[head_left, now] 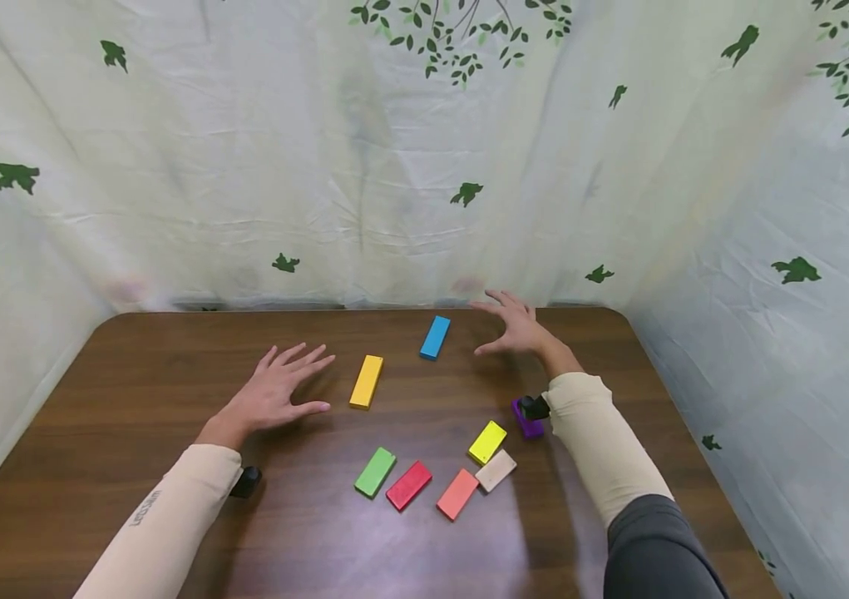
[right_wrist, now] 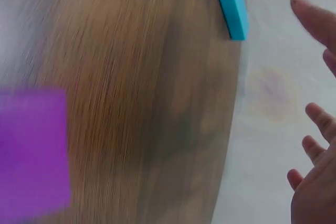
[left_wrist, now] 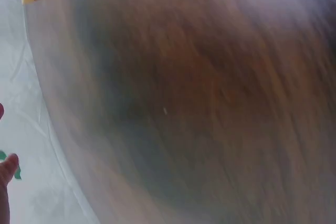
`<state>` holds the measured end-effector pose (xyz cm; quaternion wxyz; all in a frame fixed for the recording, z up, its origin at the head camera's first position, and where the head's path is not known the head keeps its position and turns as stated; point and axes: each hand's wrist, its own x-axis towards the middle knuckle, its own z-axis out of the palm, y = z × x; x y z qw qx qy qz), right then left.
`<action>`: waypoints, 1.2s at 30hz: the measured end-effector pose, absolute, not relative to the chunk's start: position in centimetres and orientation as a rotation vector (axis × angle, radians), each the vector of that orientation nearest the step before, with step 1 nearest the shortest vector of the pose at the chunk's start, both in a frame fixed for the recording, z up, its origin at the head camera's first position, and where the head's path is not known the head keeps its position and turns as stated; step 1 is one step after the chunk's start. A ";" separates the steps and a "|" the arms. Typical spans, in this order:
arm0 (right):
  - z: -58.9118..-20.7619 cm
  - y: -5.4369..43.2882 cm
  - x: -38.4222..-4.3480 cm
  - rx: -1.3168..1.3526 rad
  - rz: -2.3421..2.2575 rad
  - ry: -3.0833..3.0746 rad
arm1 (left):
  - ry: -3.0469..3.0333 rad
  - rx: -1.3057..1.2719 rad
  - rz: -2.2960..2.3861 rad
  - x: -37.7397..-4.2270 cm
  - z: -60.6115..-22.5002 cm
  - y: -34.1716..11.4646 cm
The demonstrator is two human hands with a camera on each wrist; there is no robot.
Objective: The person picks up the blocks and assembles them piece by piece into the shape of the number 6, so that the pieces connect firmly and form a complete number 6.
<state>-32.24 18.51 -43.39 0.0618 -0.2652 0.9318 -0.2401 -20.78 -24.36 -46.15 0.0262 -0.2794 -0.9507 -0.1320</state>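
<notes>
Above the left part of the table, my left hand [head_left: 274, 393] is spread with nothing in it, just left of an orange-yellow block [head_left: 367, 383]. My right hand [head_left: 515, 326] is spread too, near the back edge, to the right of a blue block [head_left: 435, 338]. Under the right wrist lies a purple block [head_left: 528, 418], partly covered by the wrist camera. Nearer the front are a green block [head_left: 375, 472], a red block [head_left: 409, 486], a coral block [head_left: 457, 494], a pale wooden block [head_left: 496, 472] and a bright yellow block [head_left: 487, 442].
The brown wooden table [head_left: 304, 532] has rounded back corners. A whitish curtain [head_left: 244, 150] with green leaf prints hangs behind it and along both sides. The pale, coral and bright yellow blocks lie close together.
</notes>
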 end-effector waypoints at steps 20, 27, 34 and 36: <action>-45.3 14.0 -34.6 -0.895 -0.886 2.608 | -2.932 -0.963 -0.441 -22.8 -46.6 -20.4; -46.3 13.0 -35.3 -0.975 -0.862 2.608 | -2.881 -1.056 -0.451 -23.2 -47.1 -19.2; -46.8 11.5 -35.0 -0.861 -0.800 2.602 | -2.944 -1.062 -0.394 -23.2 -47.3 -18.9; -47.1 11.3 -34.9 -0.841 -0.791 2.602 | -2.947 -1.075 -0.383 -23.1 -47.4 -19.0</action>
